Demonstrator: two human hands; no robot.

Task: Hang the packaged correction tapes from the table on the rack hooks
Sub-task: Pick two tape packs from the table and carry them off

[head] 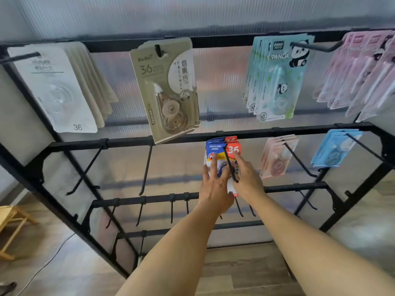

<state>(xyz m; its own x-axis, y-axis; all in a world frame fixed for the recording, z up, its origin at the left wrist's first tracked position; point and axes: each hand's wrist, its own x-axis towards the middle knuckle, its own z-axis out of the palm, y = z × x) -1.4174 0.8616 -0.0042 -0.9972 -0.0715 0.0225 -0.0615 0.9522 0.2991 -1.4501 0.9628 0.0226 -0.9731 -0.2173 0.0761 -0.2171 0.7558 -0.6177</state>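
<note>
Black rack [252, 133]: both hands press blue packs [215, 149] on hook.

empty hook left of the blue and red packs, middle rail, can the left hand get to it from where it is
Probably yes: the left hand rests on the blue and red packs, and the empty hook hangs bare beside them with nothing between.

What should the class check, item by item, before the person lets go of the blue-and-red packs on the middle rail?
1. Blue-and-red packs threaded on their hook: ok; the hook passes in front of them.
2. Packs pushed back to the rail: cannot tell.
3. Left hand steadying the packs: ok, fingers flat on them.
4. Right hand supporting them: ok, fingertips on the red corner.
5. Neighbouring pink packs undisturbed: ok, hanging apart.
6. Empty hooks free to the left: ok.
</note>
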